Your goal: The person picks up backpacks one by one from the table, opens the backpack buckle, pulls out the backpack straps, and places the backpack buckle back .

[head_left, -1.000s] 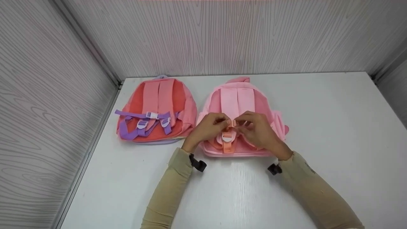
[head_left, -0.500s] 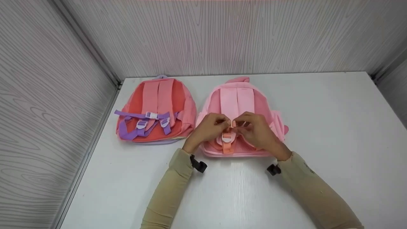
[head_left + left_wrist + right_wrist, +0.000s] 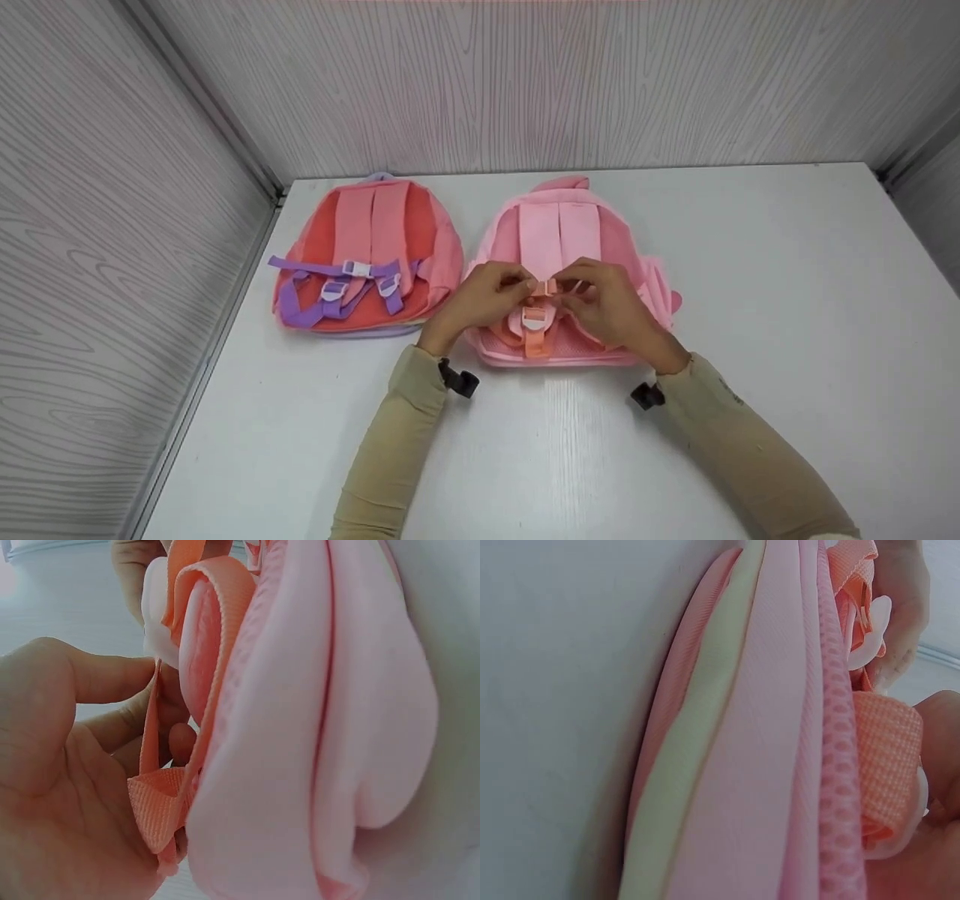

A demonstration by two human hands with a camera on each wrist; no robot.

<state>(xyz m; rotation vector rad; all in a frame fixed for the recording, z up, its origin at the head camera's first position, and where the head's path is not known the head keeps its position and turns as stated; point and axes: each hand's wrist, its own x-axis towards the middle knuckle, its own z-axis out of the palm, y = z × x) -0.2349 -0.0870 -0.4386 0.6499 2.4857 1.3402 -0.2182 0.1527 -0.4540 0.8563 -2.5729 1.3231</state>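
Observation:
A pink child's backpack (image 3: 540,232) lies with its straps facing up. Over its lower back, a small chest buckle (image 3: 549,287) on orange webbing sits between both hands. My left hand (image 3: 484,296) pinches the orange strap (image 3: 150,720) at the buckle's left side, thumb against fingers, in the left wrist view. On the other side, my right hand (image 3: 609,304) holds the buckle's right end with thumb and fingertips. Just below hangs a white strap adjuster (image 3: 534,320) with an orange strap end. In the right wrist view, the pink mesh back (image 3: 836,765) hides part of the fingers.
A coral backpack (image 3: 352,217) with purple straps and white buckles (image 3: 358,268) lies close to the left of the pink one. Both rest on a white table (image 3: 787,300) between wood-grain panels (image 3: 480,82).
My left hand has shifted slightly to the left, and a little more of the buckle shows between the hands. The right hand stays almost still. Both backpacks stay in place.

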